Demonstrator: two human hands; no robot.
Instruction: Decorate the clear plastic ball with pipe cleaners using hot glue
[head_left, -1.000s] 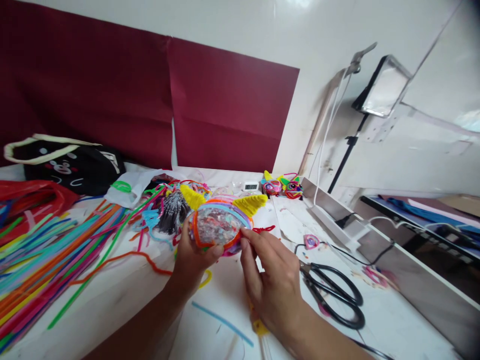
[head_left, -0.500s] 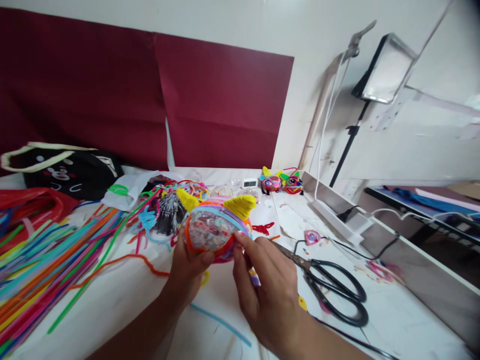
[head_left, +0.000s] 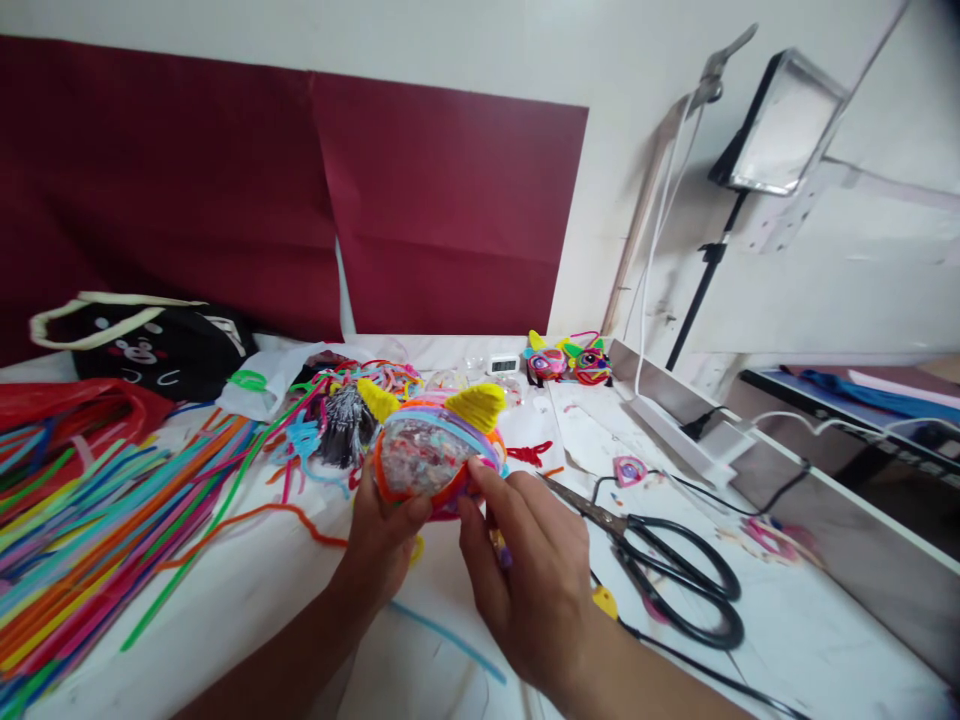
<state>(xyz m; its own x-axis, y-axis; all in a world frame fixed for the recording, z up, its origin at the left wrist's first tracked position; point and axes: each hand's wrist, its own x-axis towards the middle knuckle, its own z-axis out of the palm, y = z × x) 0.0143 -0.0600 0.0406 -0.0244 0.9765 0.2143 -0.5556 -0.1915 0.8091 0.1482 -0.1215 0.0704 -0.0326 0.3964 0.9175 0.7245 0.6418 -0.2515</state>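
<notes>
Over the white table, my left hand (head_left: 382, 540) is closed around the lower left side of a pipe-cleaner animal head (head_left: 431, 462). It has a clear rounded face with scraps showing inside, coloured pipe-cleaner bands around it and two yellow ears (head_left: 477, 407). At its lower right edge, the thumb and forefinger of my right hand (head_left: 536, 570) are pressed together on the orange band; the exact spot between them is hidden. A light blue pipe cleaner (head_left: 450, 640) lies on the table below. Large black-handled scissors (head_left: 679, 560) rest just right of my right hand.
Many coloured pipe cleaners (head_left: 112, 520) spread across the left. Behind them sit a red plastic bag (head_left: 112, 405) and a black bag (head_left: 161, 350). Two finished-looking animal heads (head_left: 570, 362) and a small digital clock (head_left: 503, 366) stand at the back. A power strip (head_left: 682, 440) borders the right.
My right thumb and fingers have shifted slightly left along the lower edge of the animal head. My left hand keeps its hold. The view has turned a little.
</notes>
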